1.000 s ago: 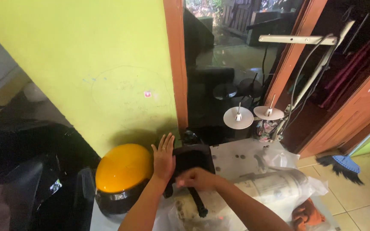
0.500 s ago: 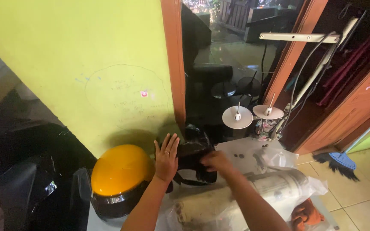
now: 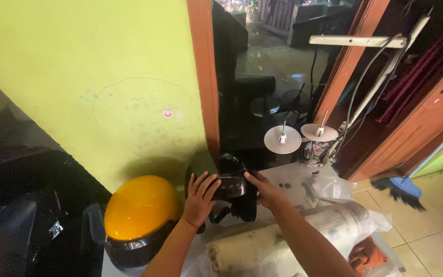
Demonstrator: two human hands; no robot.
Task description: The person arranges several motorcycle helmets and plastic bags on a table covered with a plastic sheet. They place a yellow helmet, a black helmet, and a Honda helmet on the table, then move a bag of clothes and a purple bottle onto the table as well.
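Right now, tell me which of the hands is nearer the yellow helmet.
Left. The left hand rests on the near side of the black bag, just beside the yellow helmet. The right hand grips the bag's far side, farther from the helmet.
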